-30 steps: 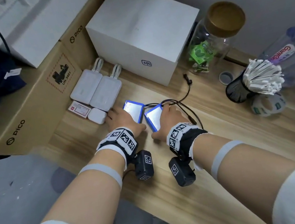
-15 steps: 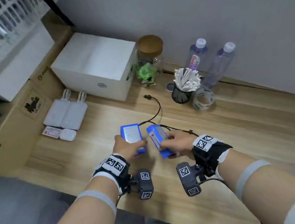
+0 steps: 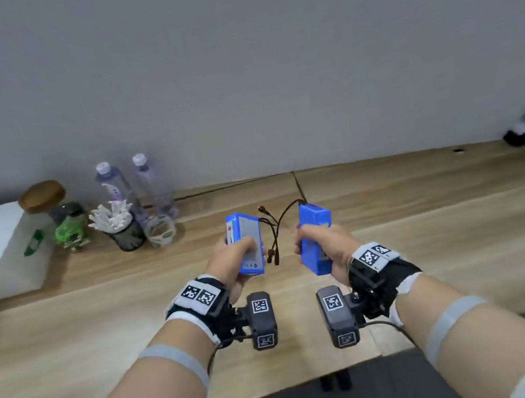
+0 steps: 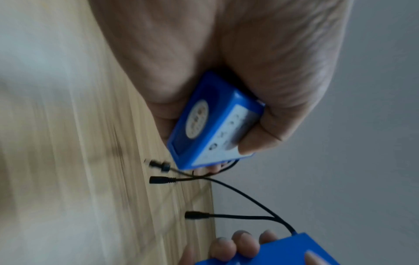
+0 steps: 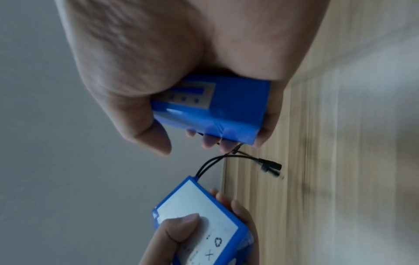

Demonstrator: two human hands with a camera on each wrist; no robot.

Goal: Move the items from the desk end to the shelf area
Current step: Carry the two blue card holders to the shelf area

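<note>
Two blue battery packs, one per hand, both carried clear of the wooden desk (image 3: 434, 239). Left battery pack (image 3: 246, 243): gripped by the left hand (image 3: 229, 260), thumb pressed on the white label face, fingers curled round the back; long axis running away from the wrist, label face turned up toward the head camera. Right battery pack (image 3: 315, 237): gripped by the right hand (image 3: 323, 246), thumb on one broad face, fingers wrapped under the far edge; long axis likewise pointing forward, pack stood on its narrow side. Each pack projects beyond the fingers, lead end farthest from the wrist. Black leads (image 3: 275, 231) with barrel plugs hang loose in the gap between the packs, apart from the desk surface. Shelf area: not in view; which hand lies nearer cannot be told. Judgement: transport step in hand, nothing yet delivered; dangling plugs likely to snag or tangle on set-down.
</note>
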